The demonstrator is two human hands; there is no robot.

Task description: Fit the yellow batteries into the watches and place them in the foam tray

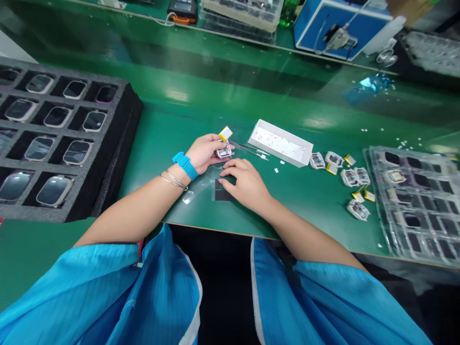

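My left hand [204, 152] is closed around a small open watch case [223, 151] with its inner parts showing. A yellow-edged battery [225, 133] stands up from the case's far side. To the right of it, my right hand [247, 184] is low over the table, its bent fingers and thumb a little apart, with nothing visible between them. Beneath its thumb lies a dark square piece [223, 192] on clear film. Tweezers [253, 151] rest on the table beyond my hands. A small clear piece of film [187, 197] lies below my left wrist.
A white box [282, 142] with tiny white pieces stands beyond my hands. Several open watch cases [349, 178] with batteries lie at right, beside stacked clear trays [427, 206]. A black foam tray [63, 160] of watches fills the left. A shelf carries a blue box [334, 24].
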